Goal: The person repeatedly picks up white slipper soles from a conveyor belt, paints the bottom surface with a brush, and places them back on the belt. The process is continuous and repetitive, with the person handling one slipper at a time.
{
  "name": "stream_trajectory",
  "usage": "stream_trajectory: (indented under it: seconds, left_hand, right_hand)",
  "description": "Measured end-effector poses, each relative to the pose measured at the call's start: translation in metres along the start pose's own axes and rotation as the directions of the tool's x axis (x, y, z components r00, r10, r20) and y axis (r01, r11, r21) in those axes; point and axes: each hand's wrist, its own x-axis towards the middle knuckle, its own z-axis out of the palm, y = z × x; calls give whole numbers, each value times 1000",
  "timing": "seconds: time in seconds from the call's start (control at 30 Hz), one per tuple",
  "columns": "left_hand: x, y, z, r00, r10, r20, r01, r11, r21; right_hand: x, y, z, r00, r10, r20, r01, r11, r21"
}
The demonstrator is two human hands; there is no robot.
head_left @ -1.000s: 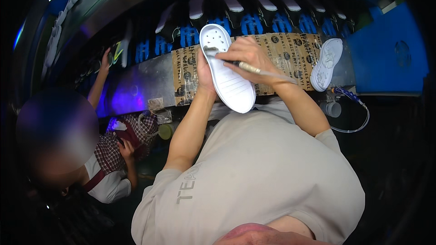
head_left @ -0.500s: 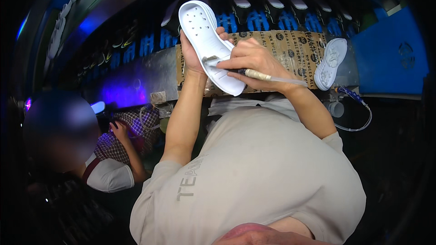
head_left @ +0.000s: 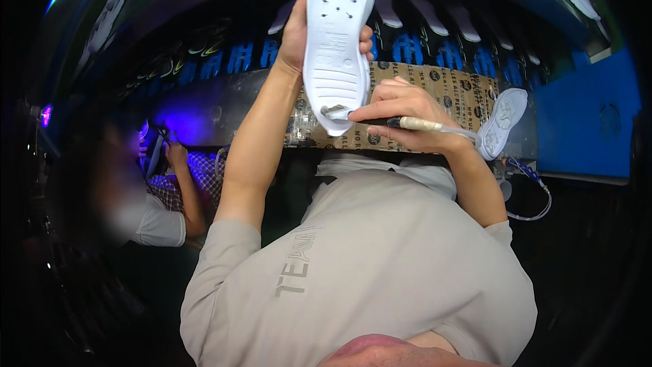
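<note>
A white shoe sole (head_left: 337, 61) with small holes at its far end is held up over the bench by my left hand (head_left: 297, 37). The fingers of that hand wrap round behind it and show at its right edge. My right hand (head_left: 407, 114) grips a brush (head_left: 380, 121) with a dark and pale handle, from which a clear tube runs back past the wrist. The bristles touch the near end of the sole. To the right lies a second white sole (head_left: 503, 124), at the edge of the cardboard.
Printed cardboard (head_left: 448, 95) covers the bench before me. Behind it runs a row of blue holders (head_left: 407, 49) with soles. A blue panel (head_left: 581, 122) stands at right, with a coiled hose (head_left: 536, 194) below. A co-worker (head_left: 159, 211) sits at left.
My left hand has lifted the sole away and turned it more upright. The brush has gone from the sole's middle to its near end.
</note>
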Motion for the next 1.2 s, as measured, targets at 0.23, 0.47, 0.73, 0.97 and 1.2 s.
stream_trajectory:
  seconds: [0.23,0.47,0.73,0.97,1.2]
  left_hand:
    - [16,4,16,947,-239,-213,295,911,290]
    - [30,-5,9,853,-264,-449,521,398,755]
    - [31,-1,9,818,-337,-466,536,151,831]
    - [24,-1,-6,799,-288,-528,562,44,826]
    - [17,7,-8,752,-315,-579,633,102,767]
  right_hand:
    - [-9,-5,-2,996,-43,-78,48,996,69]
    - [-14,-8,-11,1000,15,15,-15,999,-31]
    - [-17,-3,-19,1000,-1,-21,-2,984,-180]
    - [-23,13,-31,999,-21,-40,16,992,-126]
    - [-30,20,-48,999,30,-31,-32,997,-69]
